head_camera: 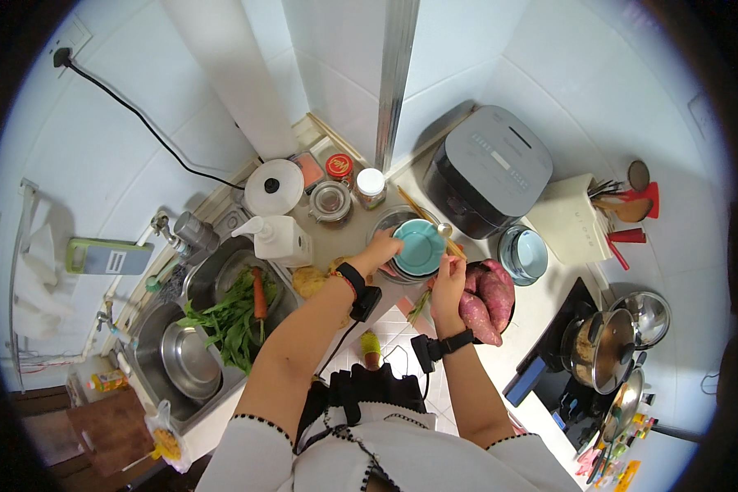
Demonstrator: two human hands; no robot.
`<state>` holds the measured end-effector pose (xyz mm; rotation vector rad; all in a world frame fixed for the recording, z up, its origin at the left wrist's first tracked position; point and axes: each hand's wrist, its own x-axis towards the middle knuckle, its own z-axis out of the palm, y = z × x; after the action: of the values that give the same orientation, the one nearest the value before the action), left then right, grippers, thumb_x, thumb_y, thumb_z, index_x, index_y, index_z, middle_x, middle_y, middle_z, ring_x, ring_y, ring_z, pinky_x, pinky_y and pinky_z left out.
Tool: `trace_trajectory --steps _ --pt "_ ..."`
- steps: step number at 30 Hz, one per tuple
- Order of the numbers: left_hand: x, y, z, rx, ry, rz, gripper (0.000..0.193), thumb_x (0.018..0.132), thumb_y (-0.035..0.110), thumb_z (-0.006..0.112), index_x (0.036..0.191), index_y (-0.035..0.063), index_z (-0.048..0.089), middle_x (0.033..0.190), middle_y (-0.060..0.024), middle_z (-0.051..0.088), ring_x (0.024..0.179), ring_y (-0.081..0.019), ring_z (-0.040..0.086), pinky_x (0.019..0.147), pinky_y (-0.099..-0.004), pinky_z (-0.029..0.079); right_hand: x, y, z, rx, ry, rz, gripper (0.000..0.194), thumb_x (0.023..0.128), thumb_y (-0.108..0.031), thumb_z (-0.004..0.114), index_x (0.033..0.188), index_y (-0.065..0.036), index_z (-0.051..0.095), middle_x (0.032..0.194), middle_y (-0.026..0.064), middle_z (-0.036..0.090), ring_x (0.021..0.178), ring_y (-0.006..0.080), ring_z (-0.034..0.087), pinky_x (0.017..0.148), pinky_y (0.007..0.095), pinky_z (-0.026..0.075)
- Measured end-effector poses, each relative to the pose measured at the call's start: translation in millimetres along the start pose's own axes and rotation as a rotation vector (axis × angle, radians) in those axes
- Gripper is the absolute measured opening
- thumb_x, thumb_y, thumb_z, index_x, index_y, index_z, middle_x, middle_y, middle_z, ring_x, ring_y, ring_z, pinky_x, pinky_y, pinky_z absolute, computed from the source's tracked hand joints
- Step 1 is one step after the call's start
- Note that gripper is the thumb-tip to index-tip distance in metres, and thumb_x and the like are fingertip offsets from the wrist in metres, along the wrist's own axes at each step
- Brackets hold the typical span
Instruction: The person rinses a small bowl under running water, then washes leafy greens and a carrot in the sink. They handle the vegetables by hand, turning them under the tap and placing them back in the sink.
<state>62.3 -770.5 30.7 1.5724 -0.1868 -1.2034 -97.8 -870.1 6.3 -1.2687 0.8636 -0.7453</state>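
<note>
A turquoise bowl (419,247) with a scalloped rim sits over a larger metal-looking bowl (378,216). My left hand (383,251) grips the turquoise bowl's left rim. On its right side, my right hand (449,286) has its fingers pinched on what looks like a thin spoon, whose round end (444,230) points away from me. Wooden chopsticks (413,202) run diagonally behind the bowl towards my right fingers; whether those touch them I cannot tell. Purple-skinned sweet potatoes (489,298) lie in a dark container just right of my right hand.
Left, a double sink (150,344) holds leafy greens (227,329) and a carrot (259,294). Behind are a pump bottle (283,241), a glass jar (331,203) and a rice cooker (498,166). Stacked bowls (531,255) and a lidded pot (603,350) stand right.
</note>
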Motion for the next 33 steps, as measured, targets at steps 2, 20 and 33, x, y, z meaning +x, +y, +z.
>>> trace_trajectory --steps 2,20,33 --pt "3 -2 -1 -0.003 0.014 0.000 0.066 0.074 0.010 0.059 0.137 -0.0015 0.042 0.125 -0.0219 0.049 0.096 -0.0386 0.060 0.061 -0.0490 0.063 -1 0 1 -0.001 0.007 0.000 0.012 0.102 -0.020 0.053 0.095 -0.014 0.045 0.077 -0.0048 0.046 0.056 0.0038 0.039 0.045 0.0210 0.032" --pt "47 3 -7 0.457 0.009 0.003 0.052 0.076 0.006 0.060 0.125 -0.0056 0.049 0.113 -0.0212 0.060 0.093 -0.0322 0.065 0.060 -0.0411 0.060 4 15 13 -0.229 -0.012 -0.132 0.009 0.100 -0.012 0.055 0.097 -0.005 0.050 0.086 -0.0003 0.051 0.080 0.0076 0.048 0.072 0.0231 0.040" --pt "50 17 -12 0.796 -0.012 0.079 0.057 0.076 0.012 0.055 0.128 -0.0121 0.050 0.108 -0.0304 0.066 0.087 -0.0348 0.070 0.068 -0.0394 0.056 8 23 16 -0.450 0.011 -0.207 0.017 0.097 -0.017 0.058 0.094 -0.001 0.054 0.084 0.0051 0.054 0.080 0.0131 0.049 0.074 0.0279 0.042"
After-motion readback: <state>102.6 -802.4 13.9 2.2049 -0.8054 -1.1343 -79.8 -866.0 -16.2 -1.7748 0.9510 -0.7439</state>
